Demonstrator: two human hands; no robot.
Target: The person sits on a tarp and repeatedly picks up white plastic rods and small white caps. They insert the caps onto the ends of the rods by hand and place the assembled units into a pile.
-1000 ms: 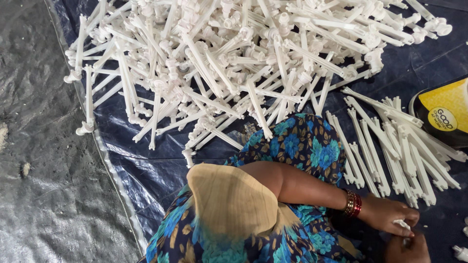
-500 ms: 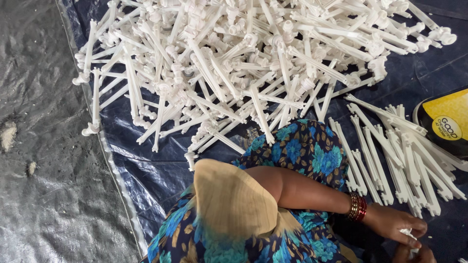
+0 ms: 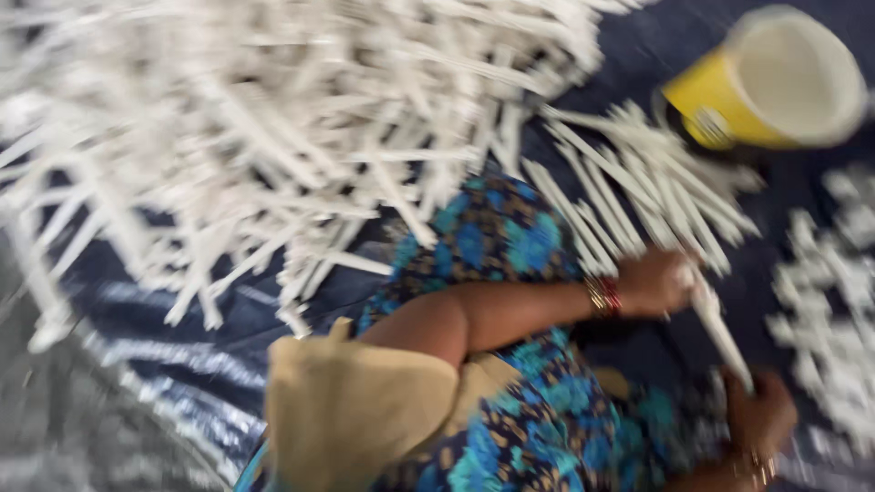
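- On dark blue tarp (image 3: 784, 205), floor level: large loose heap of white plastic rods (image 3: 246, 137) fills upper left; view blurred throughout.
- Left hand (image 3: 654, 282), red and gold bangles at wrist, closed around upper part of one long white rod (image 3: 715, 328); exact finger placement not readable through blur.
- Right hand (image 3: 758, 415), lower right, wrapped on lower end of same rod, holding it slanted between both hands, probably so that each end is steadied.
- Smaller aligned bundle of rods (image 3: 629, 187) lying parallel just beyond left hand, apart from big heap; seemingly kept sorted and within reach.
- Yellow bucket with pale inside (image 3: 775, 82) standing at upper right, near bundle's far end.
- Scatter of small white pieces (image 3: 834, 301) at right edge, separate from rods.
- Blue floral garment (image 3: 501, 241) and tan cloth (image 3: 360, 410) covering knee and lap below centre.
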